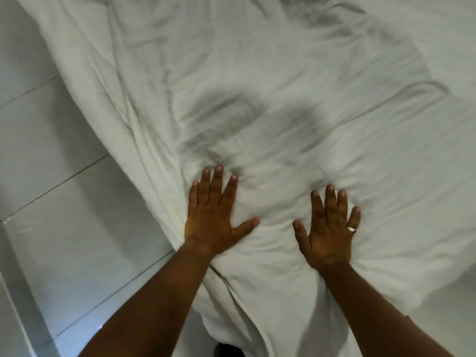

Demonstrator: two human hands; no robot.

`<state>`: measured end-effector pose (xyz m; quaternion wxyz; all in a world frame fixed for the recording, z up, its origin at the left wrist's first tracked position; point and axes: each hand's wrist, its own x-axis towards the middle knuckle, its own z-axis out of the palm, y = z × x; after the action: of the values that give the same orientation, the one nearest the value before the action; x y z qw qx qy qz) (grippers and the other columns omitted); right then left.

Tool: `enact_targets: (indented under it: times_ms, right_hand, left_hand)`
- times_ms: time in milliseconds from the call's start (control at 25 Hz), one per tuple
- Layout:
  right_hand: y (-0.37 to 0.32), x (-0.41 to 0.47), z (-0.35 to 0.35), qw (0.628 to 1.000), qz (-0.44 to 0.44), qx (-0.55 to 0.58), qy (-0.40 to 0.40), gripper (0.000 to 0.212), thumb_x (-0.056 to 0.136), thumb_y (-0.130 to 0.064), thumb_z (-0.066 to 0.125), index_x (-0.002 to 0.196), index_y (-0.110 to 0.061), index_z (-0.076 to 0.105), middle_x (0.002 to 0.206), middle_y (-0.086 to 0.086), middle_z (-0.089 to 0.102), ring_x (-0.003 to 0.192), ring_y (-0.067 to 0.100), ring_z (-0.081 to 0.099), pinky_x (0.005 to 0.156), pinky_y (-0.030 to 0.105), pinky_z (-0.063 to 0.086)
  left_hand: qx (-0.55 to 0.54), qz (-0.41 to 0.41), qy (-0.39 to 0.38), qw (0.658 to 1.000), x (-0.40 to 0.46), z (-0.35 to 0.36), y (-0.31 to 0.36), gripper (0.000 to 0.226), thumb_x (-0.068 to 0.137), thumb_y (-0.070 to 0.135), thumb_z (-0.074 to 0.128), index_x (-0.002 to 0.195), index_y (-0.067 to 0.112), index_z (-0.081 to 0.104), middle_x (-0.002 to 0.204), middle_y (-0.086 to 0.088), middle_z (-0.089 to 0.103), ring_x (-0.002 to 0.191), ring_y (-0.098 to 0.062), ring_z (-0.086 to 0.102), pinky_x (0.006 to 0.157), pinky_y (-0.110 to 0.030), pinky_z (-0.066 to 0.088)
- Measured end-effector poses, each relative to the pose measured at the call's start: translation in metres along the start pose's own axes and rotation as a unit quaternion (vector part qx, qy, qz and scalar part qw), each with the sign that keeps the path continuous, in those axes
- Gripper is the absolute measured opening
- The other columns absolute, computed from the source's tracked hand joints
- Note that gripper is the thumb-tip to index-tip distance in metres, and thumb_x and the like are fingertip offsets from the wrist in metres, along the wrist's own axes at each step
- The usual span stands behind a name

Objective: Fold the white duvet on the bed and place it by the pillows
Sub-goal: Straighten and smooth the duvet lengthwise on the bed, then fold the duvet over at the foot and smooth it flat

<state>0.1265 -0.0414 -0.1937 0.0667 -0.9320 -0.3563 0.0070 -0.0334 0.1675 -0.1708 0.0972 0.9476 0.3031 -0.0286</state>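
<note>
— While both palms press flat, where are we in the fold?
— I have the left hand [215,217] and right hand [328,233] spread wide on the duvet [257,112], gripping nothing. It lies rumpled across the bed, one edge hanging toward the floor [51,189]. I judge this is smoothing before a fold.
— Next?
— I pinch the near edge and carry it over; no pillows in view
</note>
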Motion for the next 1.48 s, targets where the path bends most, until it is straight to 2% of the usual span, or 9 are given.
enact_targets:
  times_ms: [320,520,640,760,880,1040,1200,1320,1480]
  right_hand:
    - [0.006,0.001,-0.005,0.999,0.027,-0.002,-0.026,0.077,0.091,-0.066,0.028,0.152,-0.019,0.032,0.164,0.008,0.018,0.15,0.031,0.017,0.118,0.062,0.011]
    - [-0.013,0.012,-0.019,0.993,0.096,-0.017,-0.073,0.083,0.09,-0.07,0.017,0.148,-0.015,0.039,0.165,0.006,0.016,0.152,0.027,0.014,0.118,0.06,0.011]
    - [-0.08,0.057,-0.035,0.964,0.261,0.041,-0.018,0.08,0.094,-0.068,0.019,0.148,-0.012,0.037,0.161,0.015,0.022,0.15,0.036,0.016,0.114,0.067,0.011]
    - [-0.203,0.13,-0.04,0.982,0.155,0.109,0.02,0.072,0.093,-0.062,0.033,0.147,-0.016,0.039,0.159,0.018,0.027,0.148,0.038,0.02,0.115,0.064,0.01]
    - [-0.213,0.126,-0.021,0.995,0.061,0.068,-0.036,0.07,0.096,-0.064,0.027,0.147,-0.019,0.044,0.159,0.012,0.027,0.146,0.035,0.028,0.116,0.063,0.013]
    - [-0.131,0.051,-0.043,0.928,0.354,-0.059,-0.1,0.088,0.089,-0.073,0.008,0.152,-0.017,0.032,0.162,0.014,0.02,0.149,0.035,0.018,0.114,0.066,0.013]
    - [-0.249,0.125,-0.085,0.892,0.441,0.023,-0.094,0.089,0.083,-0.075,0.026,0.138,-0.01,0.052,0.147,0.025,0.044,0.132,0.045,0.042,0.102,0.063,0.036]
    - [-0.395,0.157,-0.066,0.963,0.25,0.04,-0.093,0.074,0.077,-0.066,0.062,0.132,-0.016,0.06,0.134,0.016,0.06,0.118,0.038,0.058,0.091,0.051,0.049]
    - [-0.431,0.18,-0.064,0.918,0.357,0.016,-0.175,0.059,0.074,-0.024,0.078,0.128,-0.01,0.062,0.115,0.017,0.066,0.098,0.04,0.063,0.078,0.047,0.053]
  left_hand:
    - [0.018,0.111,-0.183,0.977,0.011,-0.05,-0.019,0.109,0.073,0.091,0.021,0.154,0.026,-0.011,0.159,-0.01,-0.029,0.148,-0.03,-0.024,0.12,-0.052,-0.008]
    - [0.104,0.272,-0.115,0.95,0.124,-0.1,-0.091,0.094,0.082,0.08,0.034,0.155,0.023,0.02,0.163,-0.013,0.005,0.151,-0.036,0.003,0.121,-0.054,0.009]
    - [0.163,0.284,-0.107,0.939,0.192,-0.109,-0.115,0.094,0.083,0.081,0.026,0.156,0.024,0.012,0.164,-0.013,-0.001,0.151,-0.034,-0.003,0.121,-0.054,0.008]
    - [0.158,0.394,-0.118,0.898,0.219,-0.111,-0.135,0.091,0.084,0.081,0.026,0.155,0.024,0.018,0.164,-0.01,0.009,0.152,-0.031,0.006,0.12,-0.052,0.015]
    - [0.196,0.282,-0.142,0.928,0.264,-0.132,-0.224,0.097,0.081,0.083,0.025,0.154,0.02,0.022,0.164,-0.01,0.015,0.15,-0.032,0.015,0.117,-0.054,0.022]
    - [0.247,0.003,-0.226,0.942,0.325,-0.197,-0.358,0.099,0.078,0.083,0.031,0.155,0.025,0.01,0.165,-0.008,0.006,0.15,-0.036,0.006,0.118,-0.061,0.01]
    - [0.166,0.281,-0.176,0.929,0.359,-0.193,-0.354,0.067,0.076,0.053,0.044,0.112,0.001,0.066,0.11,-0.025,0.065,0.104,-0.042,0.061,0.088,-0.053,0.047]
    - [0.097,0.296,-0.077,0.947,0.379,-0.205,-0.354,0.027,0.071,0.027,0.06,0.085,0.004,0.063,0.079,-0.017,0.062,0.073,-0.035,0.06,0.06,-0.041,0.043]
    - [0.172,0.418,0.021,0.892,0.438,-0.225,-0.36,0.023,0.066,0.003,0.063,0.089,0.006,0.061,0.083,-0.017,0.061,0.075,-0.034,0.058,0.066,-0.042,0.043]
